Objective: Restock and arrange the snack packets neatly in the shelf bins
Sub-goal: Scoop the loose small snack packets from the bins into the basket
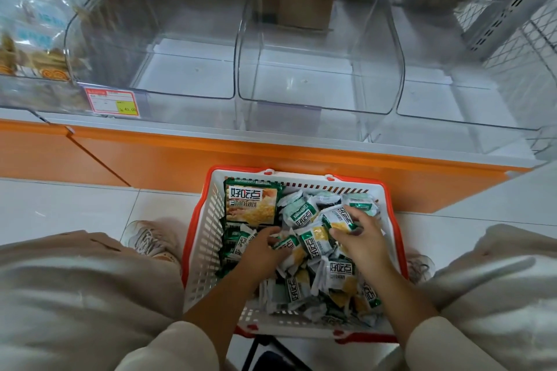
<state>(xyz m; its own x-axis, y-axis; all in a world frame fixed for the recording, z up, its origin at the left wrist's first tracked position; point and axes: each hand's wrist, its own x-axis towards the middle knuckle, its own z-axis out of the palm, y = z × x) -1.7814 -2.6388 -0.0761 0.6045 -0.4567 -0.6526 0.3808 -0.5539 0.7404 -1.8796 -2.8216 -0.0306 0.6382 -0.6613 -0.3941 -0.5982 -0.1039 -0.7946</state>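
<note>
Beige trouser knees (75, 280) frame the view on both sides. Three clear bins (316, 75) stand side by side on the shelf (271, 141) with the orange front. Below them, on the tiled floor (75, 199), sits a white basket (202, 250) with a red rim, full of small snack packets (337, 277) — a big packet (251, 203) leans at its far left corner. The hands are apart in the pile: the left hand (265, 250) pushes bent fingers among the packets, a grip I cannot tell — the right hand (361, 239) pinches one green-white packet (339, 220)
</note>
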